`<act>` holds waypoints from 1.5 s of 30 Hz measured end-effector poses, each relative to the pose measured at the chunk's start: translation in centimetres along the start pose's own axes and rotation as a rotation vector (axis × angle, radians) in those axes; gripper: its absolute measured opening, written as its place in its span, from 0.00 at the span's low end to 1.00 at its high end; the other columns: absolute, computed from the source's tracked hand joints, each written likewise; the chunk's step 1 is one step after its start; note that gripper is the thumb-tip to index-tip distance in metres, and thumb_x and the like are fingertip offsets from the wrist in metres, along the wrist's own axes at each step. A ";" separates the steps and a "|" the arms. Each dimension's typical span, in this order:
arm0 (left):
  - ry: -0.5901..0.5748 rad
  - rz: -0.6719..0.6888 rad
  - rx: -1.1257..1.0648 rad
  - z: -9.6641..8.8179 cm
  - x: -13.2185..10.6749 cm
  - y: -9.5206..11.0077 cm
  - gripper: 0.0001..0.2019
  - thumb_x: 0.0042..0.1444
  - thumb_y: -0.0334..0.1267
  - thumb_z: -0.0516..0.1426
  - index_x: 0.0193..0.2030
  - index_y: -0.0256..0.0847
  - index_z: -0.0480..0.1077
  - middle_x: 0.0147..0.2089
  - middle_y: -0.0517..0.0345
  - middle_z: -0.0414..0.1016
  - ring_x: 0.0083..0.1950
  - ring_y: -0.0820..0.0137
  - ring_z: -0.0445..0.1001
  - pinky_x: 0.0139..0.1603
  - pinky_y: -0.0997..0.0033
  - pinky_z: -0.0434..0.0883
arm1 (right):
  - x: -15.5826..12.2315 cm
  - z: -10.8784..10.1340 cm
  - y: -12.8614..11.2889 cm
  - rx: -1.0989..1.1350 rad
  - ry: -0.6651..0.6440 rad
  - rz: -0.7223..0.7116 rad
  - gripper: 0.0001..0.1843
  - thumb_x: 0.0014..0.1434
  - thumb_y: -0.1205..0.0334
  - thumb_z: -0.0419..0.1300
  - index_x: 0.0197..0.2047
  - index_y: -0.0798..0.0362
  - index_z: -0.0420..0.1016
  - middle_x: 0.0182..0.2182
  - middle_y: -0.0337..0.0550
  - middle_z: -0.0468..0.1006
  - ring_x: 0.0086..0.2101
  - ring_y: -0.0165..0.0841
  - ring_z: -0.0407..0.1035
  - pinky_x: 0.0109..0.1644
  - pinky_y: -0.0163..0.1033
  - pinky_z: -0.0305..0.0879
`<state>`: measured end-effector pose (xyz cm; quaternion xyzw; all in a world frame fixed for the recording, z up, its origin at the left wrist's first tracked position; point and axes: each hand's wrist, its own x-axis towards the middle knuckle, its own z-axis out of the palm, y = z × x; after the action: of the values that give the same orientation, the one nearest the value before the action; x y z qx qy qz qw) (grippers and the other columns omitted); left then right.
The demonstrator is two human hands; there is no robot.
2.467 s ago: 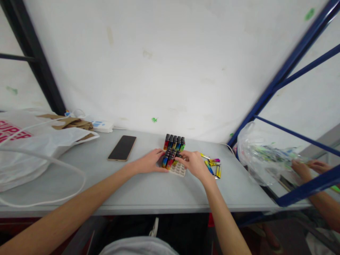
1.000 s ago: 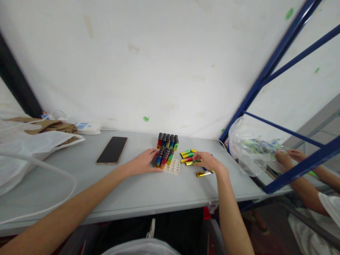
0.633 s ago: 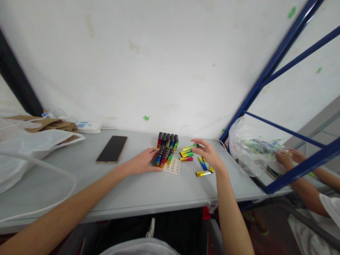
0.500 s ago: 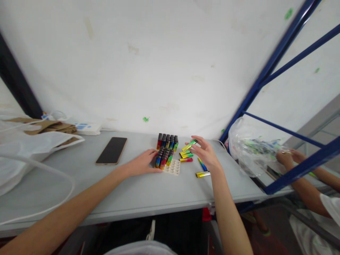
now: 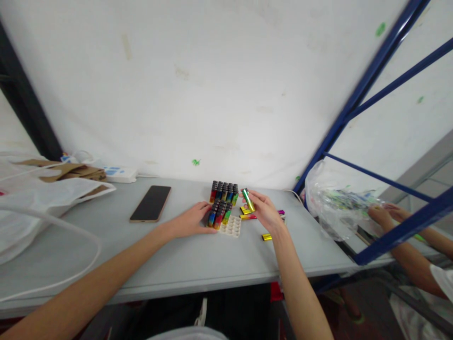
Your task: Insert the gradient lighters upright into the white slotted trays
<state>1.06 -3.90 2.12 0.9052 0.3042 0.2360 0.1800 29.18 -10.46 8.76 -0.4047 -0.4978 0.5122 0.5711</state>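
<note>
A white tray (image 5: 233,229) with round holes lies on the grey table (image 5: 184,255), its far part filled with upright coloured lighters (image 5: 223,192). My left hand (image 5: 193,219) rests against the tray's left side, fingers curled on the lighters there. My right hand (image 5: 264,210) holds a green-yellow lighter (image 5: 248,199) pinched in its fingers, just above the tray's right edge. Several loose lighters (image 5: 256,216) lie on the table to the right of the tray, partly hidden by my right hand.
A dark phone (image 5: 150,203) lies left of the tray. White plastic bags (image 5: 42,198) and a power strip (image 5: 118,174) are at the far left. At the right, behind blue frame bars (image 5: 354,99), another person's hands (image 5: 384,215) work at a clear plastic bag (image 5: 336,203).
My right hand left the tray, went right to the loose lighters, picked one up and carried it back toward the tray. My left hand stayed at the tray.
</note>
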 end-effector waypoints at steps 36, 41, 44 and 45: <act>-0.019 0.032 -0.024 -0.2 -0.1 0.4 0.36 0.59 0.65 0.66 0.63 0.40 0.73 0.62 0.42 0.77 0.64 0.46 0.74 0.68 0.50 0.71 | -1.5 2.2 -0.9 -0.534 -0.302 -0.205 0.25 0.71 0.35 0.58 0.49 0.48 0.75 0.34 0.38 0.75 0.34 0.32 0.69 0.40 0.38 0.68; -0.025 0.022 -0.027 -0.2 0.0 0.4 0.34 0.58 0.64 0.67 0.62 0.41 0.74 0.61 0.43 0.77 0.63 0.46 0.75 0.67 0.51 0.72 | -1.4 1.8 -0.7 -0.741 -0.286 -0.308 0.17 0.68 0.43 0.65 0.44 0.49 0.76 0.41 0.41 0.80 0.41 0.35 0.75 0.48 0.41 0.72; -0.020 0.023 -0.017 -0.1 -0.1 0.4 0.34 0.58 0.64 0.68 0.62 0.41 0.74 0.61 0.43 0.77 0.63 0.47 0.75 0.67 0.52 0.72 | -1.2 2.0 -0.4 -0.936 -0.286 -0.319 0.14 0.68 0.47 0.67 0.42 0.49 0.77 0.33 0.39 0.80 0.34 0.34 0.74 0.42 0.39 0.69; -0.018 0.025 -0.016 -0.1 -0.1 0.4 0.34 0.58 0.64 0.68 0.62 0.41 0.74 0.61 0.44 0.77 0.63 0.47 0.75 0.67 0.52 0.72 | -1.1 2.1 -0.3 -0.975 -0.292 -0.308 0.13 0.68 0.48 0.67 0.42 0.49 0.78 0.31 0.38 0.80 0.32 0.34 0.74 0.40 0.38 0.68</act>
<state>1.12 -4.22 2.35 0.9095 0.2895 0.2325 0.1869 27.23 -11.71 9.20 -0.4700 -0.8060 0.1826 0.3102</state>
